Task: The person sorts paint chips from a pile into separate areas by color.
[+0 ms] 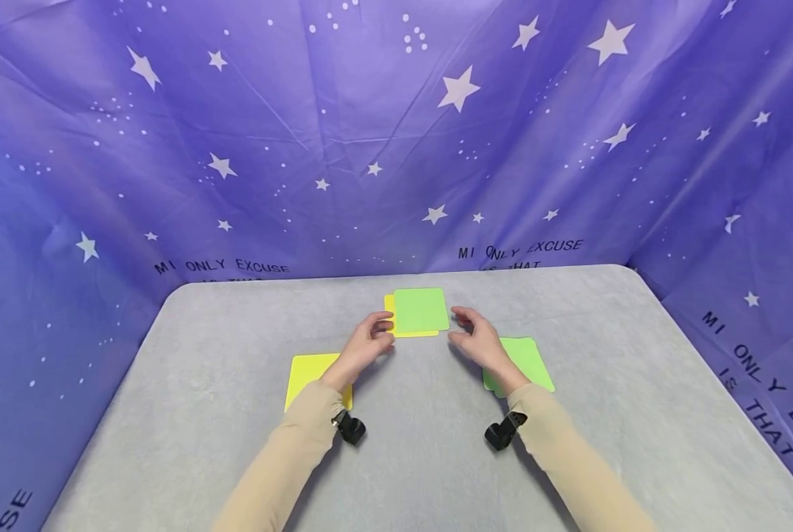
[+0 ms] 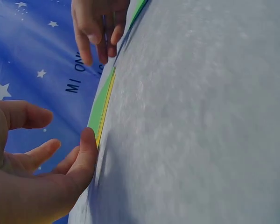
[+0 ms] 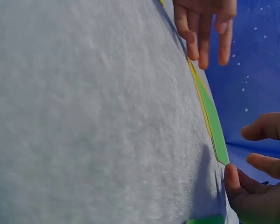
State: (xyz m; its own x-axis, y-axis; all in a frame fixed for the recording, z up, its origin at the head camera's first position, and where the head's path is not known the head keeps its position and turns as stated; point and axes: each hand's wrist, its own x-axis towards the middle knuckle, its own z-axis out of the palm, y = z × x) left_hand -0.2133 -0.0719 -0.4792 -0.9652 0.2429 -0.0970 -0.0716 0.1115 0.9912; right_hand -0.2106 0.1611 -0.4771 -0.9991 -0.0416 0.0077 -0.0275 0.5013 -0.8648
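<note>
A green square card (image 1: 421,309) lies near the far edge of the table, on top of a yellow card (image 1: 389,304) that peeks out at its left and front. At the left side of this pair is my left hand (image 1: 366,343), fingers loosely bent and holding nothing. My right hand (image 1: 481,344) is at the right side, fingers relaxed and grasping nothing. In each wrist view a fingertip sits close to the card edge; whether it touches cannot be told. Yellow cards (image 1: 310,372) lie under my left forearm and green cards (image 1: 529,360) by my right wrist, both partly hidden.
The grey table (image 1: 423,458) has rounded far corners. Behind and beside it hangs a purple-blue cloth (image 1: 369,133) with white stars and lettering. A small black camera is strapped to each wrist, below the beige sleeves (image 1: 283,465).
</note>
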